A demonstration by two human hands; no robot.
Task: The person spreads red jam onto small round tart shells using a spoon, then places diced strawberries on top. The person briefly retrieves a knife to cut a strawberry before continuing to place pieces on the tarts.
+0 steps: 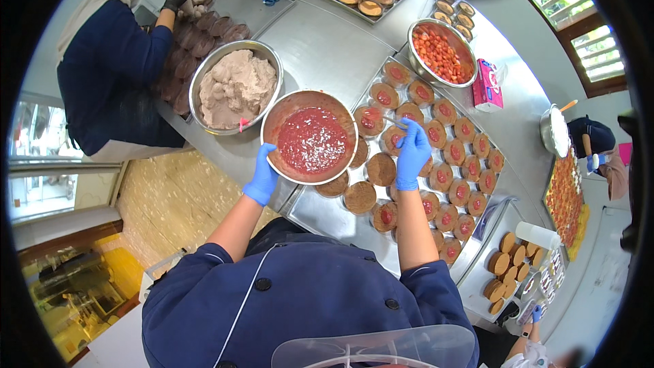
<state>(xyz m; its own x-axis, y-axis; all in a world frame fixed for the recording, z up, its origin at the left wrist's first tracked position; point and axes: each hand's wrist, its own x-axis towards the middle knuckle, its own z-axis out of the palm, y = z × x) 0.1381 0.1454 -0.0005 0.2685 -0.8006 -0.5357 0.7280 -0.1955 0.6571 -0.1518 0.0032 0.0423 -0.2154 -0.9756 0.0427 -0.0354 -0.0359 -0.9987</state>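
My left hand (262, 176), in a blue glove, grips the lower left rim of a metal bowl (310, 177) of glossy red fruit sauce (313, 140). In my right hand (412, 153), also gloved, is a spoon (392, 121), its red-smeared end just above a brown cake cup (368, 120) right of the bowl. Below lies a metal tray (312, 210) of round chocolate cakes in clear cups. Many carry a red dab of sauce on top. Those nearest the bowl, such as one brown cake (360, 197), are plain.
A bowl of pinkish-brown cream (238, 88) stands at left, diced strawberries (439, 54) in another at far right. Beside that is a pink tissue pack (488, 86). Co-workers, one a person in navy (119, 61), work at left and right. Stacked cake rounds (507, 266) lie at right.
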